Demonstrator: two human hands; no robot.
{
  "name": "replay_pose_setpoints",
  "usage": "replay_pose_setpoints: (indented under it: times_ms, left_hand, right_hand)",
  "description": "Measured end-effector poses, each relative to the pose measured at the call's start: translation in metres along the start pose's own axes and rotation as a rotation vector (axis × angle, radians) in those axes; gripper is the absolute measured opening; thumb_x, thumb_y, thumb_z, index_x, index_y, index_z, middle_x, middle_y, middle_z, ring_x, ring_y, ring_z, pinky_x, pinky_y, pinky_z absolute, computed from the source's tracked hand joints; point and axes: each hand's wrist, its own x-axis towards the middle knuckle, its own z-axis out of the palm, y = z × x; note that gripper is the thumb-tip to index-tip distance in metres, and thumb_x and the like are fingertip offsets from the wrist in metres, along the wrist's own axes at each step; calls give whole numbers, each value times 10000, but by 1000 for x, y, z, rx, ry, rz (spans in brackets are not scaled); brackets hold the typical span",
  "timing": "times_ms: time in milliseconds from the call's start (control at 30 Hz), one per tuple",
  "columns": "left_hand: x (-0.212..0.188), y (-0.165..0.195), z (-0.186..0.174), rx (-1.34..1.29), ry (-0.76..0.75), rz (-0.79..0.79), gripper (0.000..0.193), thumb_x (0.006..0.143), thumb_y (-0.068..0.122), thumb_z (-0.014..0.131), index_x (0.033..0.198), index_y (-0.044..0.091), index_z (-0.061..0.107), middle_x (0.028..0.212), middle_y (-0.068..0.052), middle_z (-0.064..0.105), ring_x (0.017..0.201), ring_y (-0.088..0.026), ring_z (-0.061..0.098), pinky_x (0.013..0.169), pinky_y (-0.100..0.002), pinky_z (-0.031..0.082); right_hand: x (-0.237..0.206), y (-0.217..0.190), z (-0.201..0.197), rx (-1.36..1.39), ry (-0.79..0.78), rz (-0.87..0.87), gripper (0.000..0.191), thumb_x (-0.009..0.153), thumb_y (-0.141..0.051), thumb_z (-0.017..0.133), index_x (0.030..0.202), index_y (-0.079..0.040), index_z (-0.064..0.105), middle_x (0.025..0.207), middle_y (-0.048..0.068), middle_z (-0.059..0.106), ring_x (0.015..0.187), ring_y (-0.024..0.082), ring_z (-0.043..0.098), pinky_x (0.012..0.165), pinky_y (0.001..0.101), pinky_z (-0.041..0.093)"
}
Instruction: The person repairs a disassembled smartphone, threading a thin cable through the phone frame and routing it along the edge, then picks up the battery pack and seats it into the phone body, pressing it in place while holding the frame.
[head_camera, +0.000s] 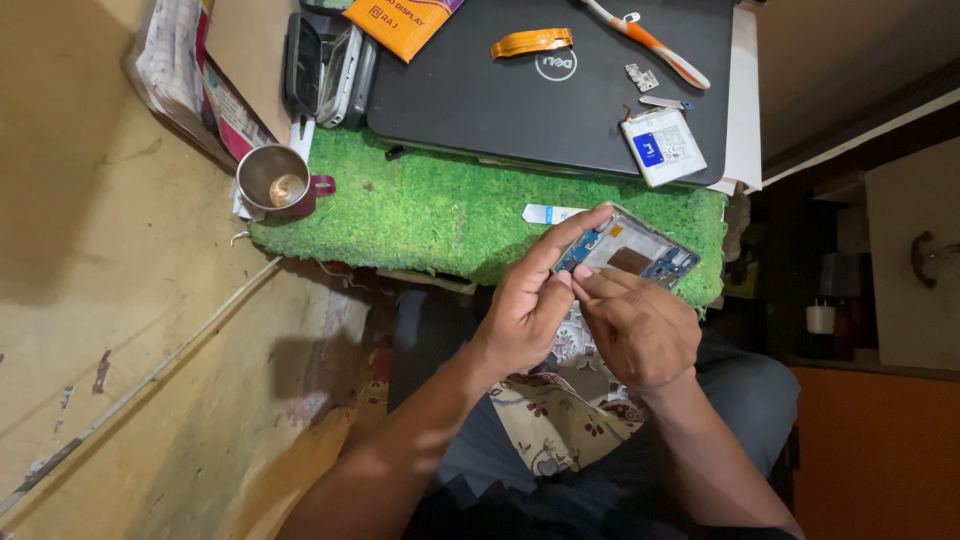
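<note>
An opened phone body (632, 248) with its back off shows bare circuit parts and a pale middle plate. My left hand (530, 300) grips its near-left edge, with the forefinger stretched along the top side. My right hand (640, 328) sits just below the phone, thumb and fingertip pinched at its lower left corner over the blue board; whether it holds a small part I cannot tell. Both hands hover over my lap, at the front edge of the green grass-like mat (450, 210).
A closed black laptop (540, 80) lies on the mat, carrying an orange flex strip (532, 42), a toothbrush (650, 42), a phone battery (662, 146) and small metal pieces (642, 77). A steel cup (275, 180), stacked phones (325, 65), an orange packet (405, 22) and a white strip (548, 213) are nearby.
</note>
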Motion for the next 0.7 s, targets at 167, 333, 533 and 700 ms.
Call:
replay_pose_setpoints:
  times_ms: [167,333,533,700]
  left_hand:
    - [0,-2,-1,73,-1,59,620,997,-127,339,1596,30,371,1632,-151,442,1304,-201,602,1067,-301,597]
    - [-1,0,-1,76,1,54,617,991,-136,336,1583,32,380,1612,-150,451,1280,-196,618,1042,-299,601]
    - [-1,-2,0,42,7,32,651,980,-139,334,1602,49,367,1647,-142,438,1196,-170,645,975,-290,625]
    - [-2,-4,2,55,43,-2,645,985,-136,342,1602,45,388,1622,-146,487,1102,-128,652,935,-269,606]
  right_hand:
    - [0,0,-1,-2,-7,2,301,892,65,819,1002,6,545,967,189,752,922,293,777,781,356,636]
    - [0,0,-1,-5,-23,-1,285,898,64,808,1004,7,549,976,185,753,922,287,776,779,353,632]
    - [-1,0,-1,-10,-32,-1,277,894,57,810,1010,6,564,1002,182,755,925,288,772,789,360,629]
    - [-2,0,0,-24,-31,-2,271,884,56,813,1035,14,593,989,176,757,915,285,774,782,353,626]
